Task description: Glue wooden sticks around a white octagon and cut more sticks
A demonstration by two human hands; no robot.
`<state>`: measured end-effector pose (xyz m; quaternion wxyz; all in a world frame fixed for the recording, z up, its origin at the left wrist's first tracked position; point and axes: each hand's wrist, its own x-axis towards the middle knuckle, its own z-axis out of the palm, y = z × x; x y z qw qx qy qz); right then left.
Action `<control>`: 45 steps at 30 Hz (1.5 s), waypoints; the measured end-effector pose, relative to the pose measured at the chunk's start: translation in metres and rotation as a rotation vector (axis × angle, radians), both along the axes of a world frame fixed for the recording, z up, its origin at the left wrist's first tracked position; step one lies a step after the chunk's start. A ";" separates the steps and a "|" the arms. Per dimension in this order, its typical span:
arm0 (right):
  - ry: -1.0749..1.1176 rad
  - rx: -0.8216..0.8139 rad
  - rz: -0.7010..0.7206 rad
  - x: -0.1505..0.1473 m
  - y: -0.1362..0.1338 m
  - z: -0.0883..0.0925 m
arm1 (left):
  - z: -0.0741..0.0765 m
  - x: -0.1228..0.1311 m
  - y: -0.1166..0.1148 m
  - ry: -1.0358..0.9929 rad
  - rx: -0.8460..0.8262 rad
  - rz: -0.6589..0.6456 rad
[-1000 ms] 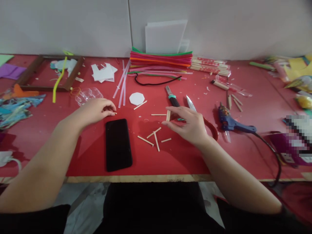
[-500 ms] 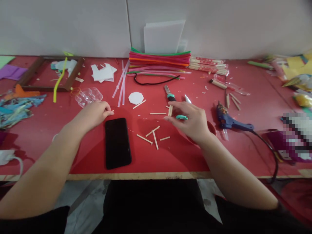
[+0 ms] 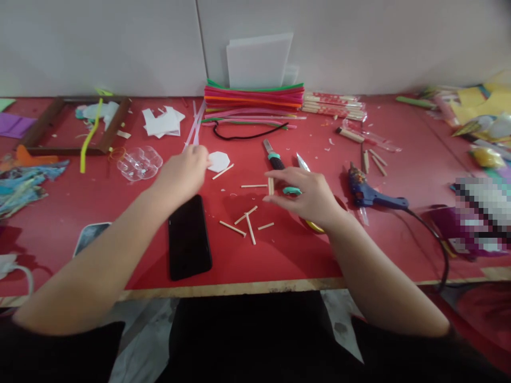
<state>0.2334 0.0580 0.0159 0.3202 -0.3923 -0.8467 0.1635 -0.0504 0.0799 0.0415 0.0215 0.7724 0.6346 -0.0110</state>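
Short wooden sticks (image 3: 271, 186), seemingly joined side by side, stand pinched between the thumb and finger of my right hand (image 3: 305, 194). My left hand (image 3: 187, 173) is closed, its fingertips at the left edge of a white octagon piece (image 3: 219, 161); what they grip, if anything, is hidden. Beside the octagon lies a thin stick (image 3: 223, 171). A craft knife (image 3: 273, 154) with a black and teal handle rests just behind my right hand, near a silver scissor-like blade (image 3: 302, 161). Several loose sticks (image 3: 250, 229) lie between my hands. A black phone (image 3: 189, 239) is under my left wrist.
A blue glue gun (image 3: 371, 194) with its cable sits to the right. Pipe cleaners (image 3: 253, 98) are stacked at the back. On the left are a clear plastic tray (image 3: 139, 163), paper scraps (image 3: 163, 122) and a brown frame (image 3: 109, 133).
My left hand has moved right, from beside the clear tray to the octagon. My right hand keeps its hold on the sticks. The view has shifted slightly.
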 end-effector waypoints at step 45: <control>-0.560 -0.601 0.157 0.011 -0.001 0.023 | -0.011 0.069 -0.006 -0.916 -0.315 -0.156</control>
